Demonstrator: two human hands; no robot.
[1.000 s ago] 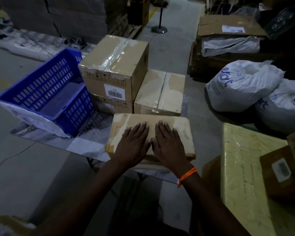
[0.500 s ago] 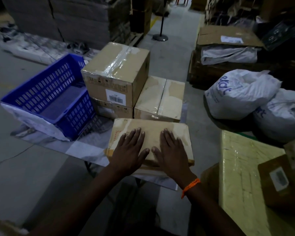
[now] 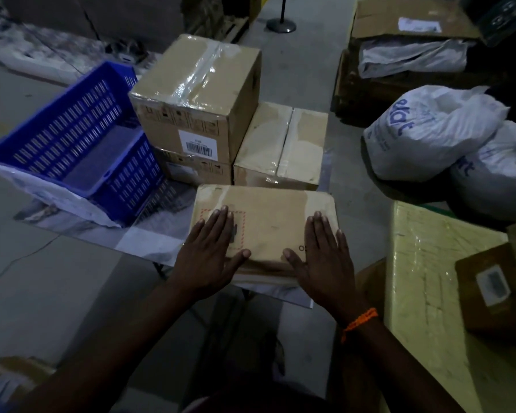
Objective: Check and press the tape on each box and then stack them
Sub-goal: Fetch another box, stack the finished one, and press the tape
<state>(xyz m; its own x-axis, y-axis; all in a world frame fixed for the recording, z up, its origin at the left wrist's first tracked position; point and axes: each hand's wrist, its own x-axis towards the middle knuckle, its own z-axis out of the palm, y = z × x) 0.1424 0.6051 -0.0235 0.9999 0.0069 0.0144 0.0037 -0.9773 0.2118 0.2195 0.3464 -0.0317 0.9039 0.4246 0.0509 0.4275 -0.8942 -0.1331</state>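
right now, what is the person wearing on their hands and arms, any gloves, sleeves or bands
No gloves: the left hand and right hand are both bare. No sleeve covers either forearm in view. The right wrist carries a thin orange thread band that looks braided or knotted. The left wrist shows nothing worn. The light is too dim to tell if there are any rings.

Dim warehouse light, cracked grey concrete floor (image 3: 42, 293), blue slotted plastic crate (image 3: 72, 138) at left, white printed sacks (image 3: 423, 135) at right, black round post base (image 3: 281, 25) far back.
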